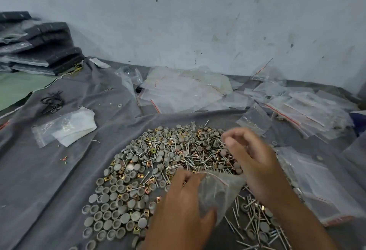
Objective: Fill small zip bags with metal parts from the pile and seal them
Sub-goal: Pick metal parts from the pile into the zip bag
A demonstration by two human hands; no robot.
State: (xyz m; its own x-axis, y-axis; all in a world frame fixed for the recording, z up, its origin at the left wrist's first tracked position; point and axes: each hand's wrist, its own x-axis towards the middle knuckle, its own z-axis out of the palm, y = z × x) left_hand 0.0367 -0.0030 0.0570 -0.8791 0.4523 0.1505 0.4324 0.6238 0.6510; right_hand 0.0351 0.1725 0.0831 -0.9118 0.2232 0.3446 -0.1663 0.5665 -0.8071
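- Presently, the left hand point(181, 206) grips a small zip bag point(215, 196), thumb curled across its lower part, fingers behind its mouth.
- Right hand point(251, 162) hovers just beyond the bag's mouth, fingers loosely curled; motion blur prevents telling whether they pinch a part.
- Bag: clear, crumpled plastic, red line along its mouth; contents indistinct.
- Bag is held over the near side of the pile point(158, 162): grey caps, nails, brass-coloured square pieces.
- Pile lies on the grey cloth point(49, 180), toward its near edge.
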